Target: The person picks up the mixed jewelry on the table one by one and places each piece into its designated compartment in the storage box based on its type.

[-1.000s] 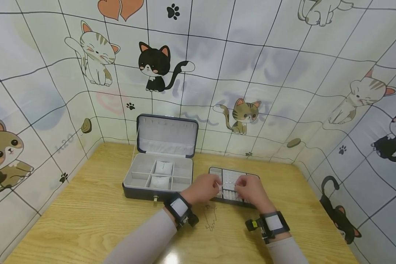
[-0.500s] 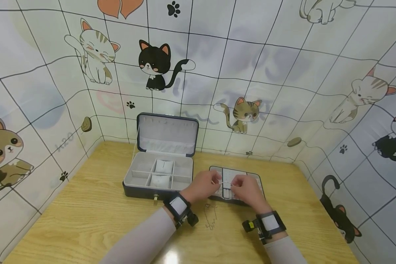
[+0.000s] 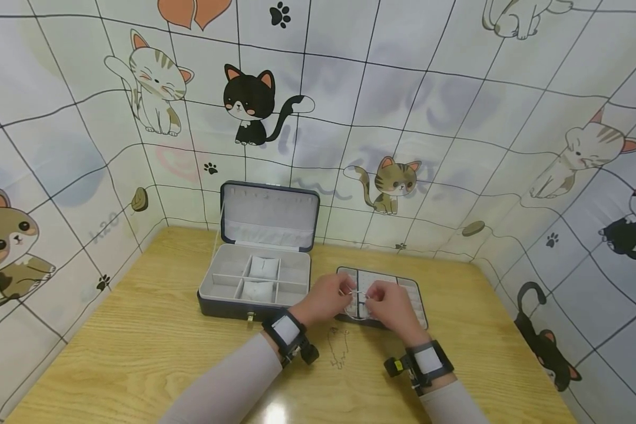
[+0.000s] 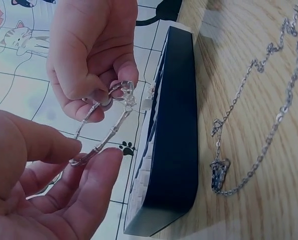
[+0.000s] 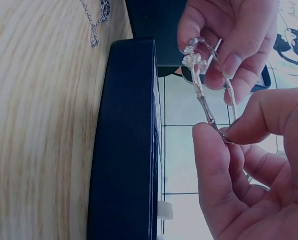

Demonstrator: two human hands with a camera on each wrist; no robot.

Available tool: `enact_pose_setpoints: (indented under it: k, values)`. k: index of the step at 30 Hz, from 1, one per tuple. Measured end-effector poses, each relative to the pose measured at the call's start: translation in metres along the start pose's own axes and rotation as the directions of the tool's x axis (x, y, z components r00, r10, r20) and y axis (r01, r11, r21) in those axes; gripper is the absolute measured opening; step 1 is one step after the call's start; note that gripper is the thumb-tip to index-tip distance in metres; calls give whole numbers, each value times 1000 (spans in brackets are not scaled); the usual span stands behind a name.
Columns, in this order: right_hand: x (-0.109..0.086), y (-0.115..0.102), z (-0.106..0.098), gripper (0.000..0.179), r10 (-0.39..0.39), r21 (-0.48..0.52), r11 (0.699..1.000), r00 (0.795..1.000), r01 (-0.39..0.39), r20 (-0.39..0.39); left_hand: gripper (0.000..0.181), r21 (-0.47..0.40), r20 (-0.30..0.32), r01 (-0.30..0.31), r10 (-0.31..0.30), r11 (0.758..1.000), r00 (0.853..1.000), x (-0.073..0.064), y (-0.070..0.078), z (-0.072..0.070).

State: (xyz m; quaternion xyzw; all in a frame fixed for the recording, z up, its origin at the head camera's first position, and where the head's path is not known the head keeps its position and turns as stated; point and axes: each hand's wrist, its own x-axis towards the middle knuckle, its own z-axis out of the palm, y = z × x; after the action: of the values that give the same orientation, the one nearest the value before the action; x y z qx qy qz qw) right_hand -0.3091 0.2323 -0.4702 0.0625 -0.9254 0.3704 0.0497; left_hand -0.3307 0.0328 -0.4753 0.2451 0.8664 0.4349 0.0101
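Observation:
My left hand (image 3: 325, 300) and right hand (image 3: 392, 306) are close together over a shallow jewelry tray (image 3: 414, 294). Between them is a silver bangle (image 4: 106, 140) with bamboo-like joints and a small ornament. The left wrist view shows my left thumb and fingers pinching one end, while my right fingers hold the ornamented part near the top. From the right wrist view, the bangle (image 5: 204, 102) appears tilted, pinched by my right thumb and fingertip at its lower end. Another thin metal curve shows behind the fingers; whether it belongs to the same bangle I cannot tell.
A silver chain necklace (image 3: 338, 347) lies loose on the wooden table (image 3: 153, 347) in front of the tray. Left of the tray stands a dark jewelry box (image 3: 222, 309), lid raised, with two pale cushions (image 3: 258, 292) in its compartments. A cat-print curtain (image 3: 328, 147) hangs behind.
My right hand has shifted left, toward my left hand, uncovering more of the tray's right side. A silver loop now hangs visibly below the fingers. The necklace and box stay put.

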Motion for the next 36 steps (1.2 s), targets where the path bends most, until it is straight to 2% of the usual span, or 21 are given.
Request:
enact_pose_setpoints:
  k: [4, 14, 21, 28, 36]
  values:
    - [-1, 0, 2, 12, -19, 6, 1000, 1000, 19, -8, 13, 2, -18, -11, 11, 1000, 1000, 0, -1, 0]
    - [-1, -1, 5, 12, -47, -3, 999, 999, 47, -24, 13, 81, -19, -15, 16, 997, 1000, -1, 1, -3]
    - [-1, 0, 6, 9, -58, 2, 998, 998, 58, -32, 13, 83, -15, -6, 7, 997, 1000, -1, 2, -5]
    - [-1, 0, 7, 12, -62, 88, 994, 998, 64, -32, 13, 60, -9, 6, -6, 998, 1000, -3, 8, -15]
    - [0, -2, 7, 17, -103, 187, 977, 994, 105, -20, 13, 118, -17, 4, -2, 993, 1000, -4, 16, -29]
